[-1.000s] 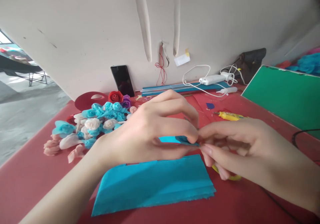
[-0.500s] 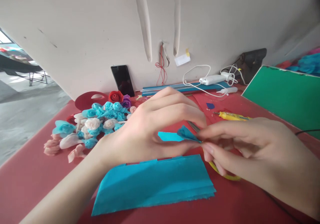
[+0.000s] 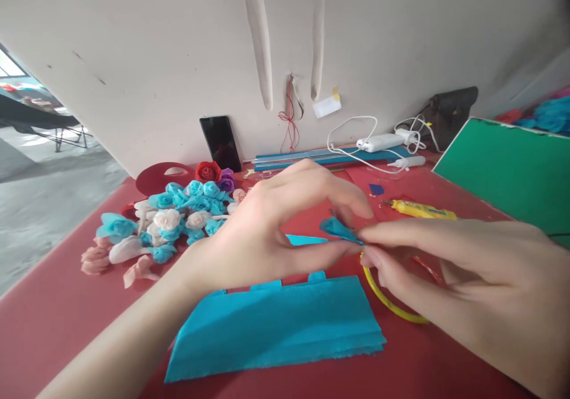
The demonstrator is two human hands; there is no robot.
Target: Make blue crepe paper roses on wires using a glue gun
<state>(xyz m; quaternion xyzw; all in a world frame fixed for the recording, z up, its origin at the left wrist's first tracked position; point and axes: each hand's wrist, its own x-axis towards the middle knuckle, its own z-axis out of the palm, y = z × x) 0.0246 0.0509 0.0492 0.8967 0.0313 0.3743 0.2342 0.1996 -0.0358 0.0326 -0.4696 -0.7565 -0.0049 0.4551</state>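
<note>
A small blue crepe-paper flower, rolled like a bud, is pinched at its narrow base between the thumb and forefinger of my right hand. My left hand arches over from the left; its thumb tip touches the flower's base and its fingers are spread apart above it. Beneath my hands lies a folded stack of blue crepe paper with small pieces along its far edge. Another blue paper piece shows behind my left thumb. A yellow loop handle lies under my right hand, the rest mostly hidden.
Finished paper flowers in blue, white and pink pile up at the left. A phone leans on the wall. Behind are a white power strip with cables, a yellow tool and a green board.
The flower has turned slightly and looks more tightly rolled. My left fingers have lifted a little away from my right fingertips. The view has shifted slightly.
</note>
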